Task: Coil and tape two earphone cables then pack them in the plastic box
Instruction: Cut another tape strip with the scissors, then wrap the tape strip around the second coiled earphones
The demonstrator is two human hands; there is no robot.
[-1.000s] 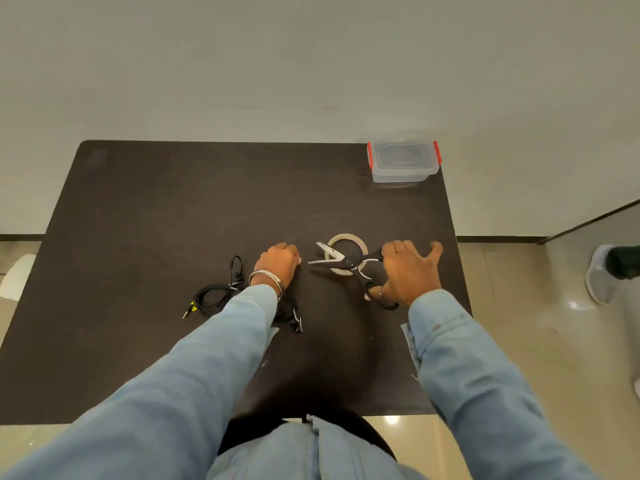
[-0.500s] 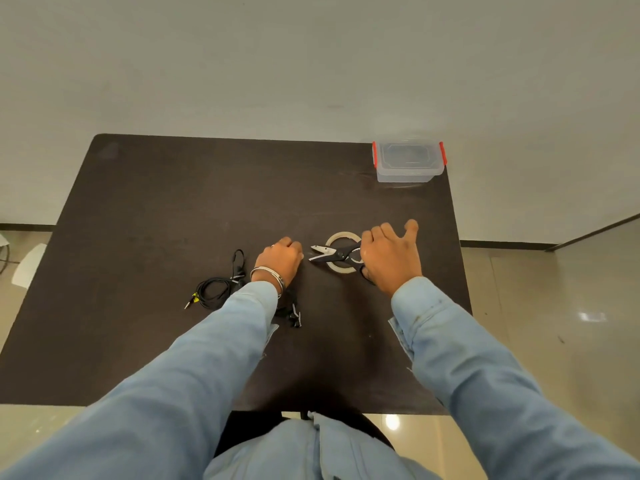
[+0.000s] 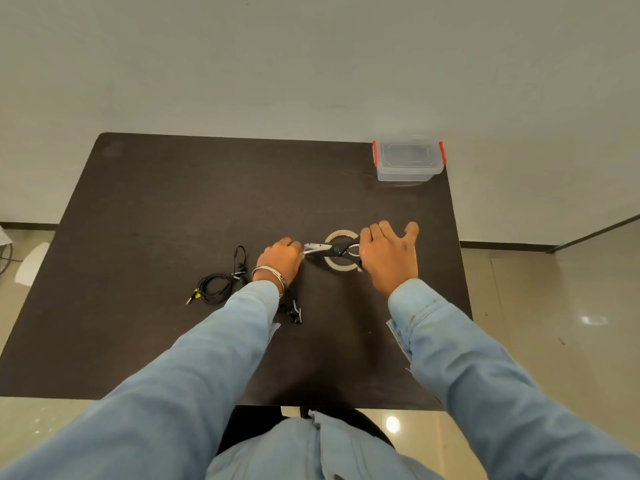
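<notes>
Bringing the scissors leftward, we close the right hand on their handles; blades now meet the fisted left hand, ready to cut tape.

Legible text, labels, brands, numbers, signs: none.

No lettering can be read on the plastic box, the tape roll, the scissors or the coiled earphone cable; all of these surfaces appear unmarked, or too small to resolve at this range. The dark table bears no visible print.
</notes>
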